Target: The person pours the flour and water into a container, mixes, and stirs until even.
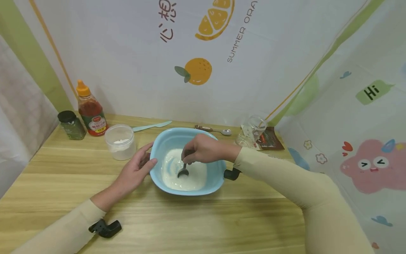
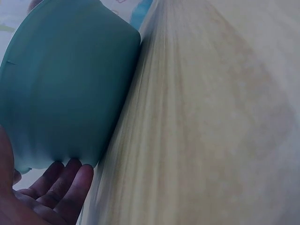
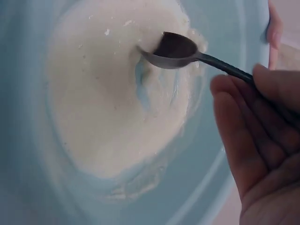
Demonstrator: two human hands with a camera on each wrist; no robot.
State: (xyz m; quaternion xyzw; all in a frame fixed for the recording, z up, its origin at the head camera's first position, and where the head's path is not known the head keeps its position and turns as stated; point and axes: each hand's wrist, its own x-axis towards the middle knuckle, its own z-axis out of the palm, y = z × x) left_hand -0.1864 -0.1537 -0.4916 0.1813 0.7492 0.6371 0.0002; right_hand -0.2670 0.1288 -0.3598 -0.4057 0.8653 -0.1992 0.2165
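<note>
A light blue plastic basin stands on the table with a creamy white batter spread over its bottom. My right hand pinches the handle of a dark spoon between thumb and fingers. The spoon's bowl dips into the batter, and a streak of bare blue bottom shows beside it. With my left hand I hold the basin's left side, thumb at the rim and fingertips against the outer wall.
Left of the basin stand a tub of white powder, a red sauce bottle and a dark-lidded jar. Behind it lie a pale blue knife and a small spoon. A clear cup and brown packet are at right.
</note>
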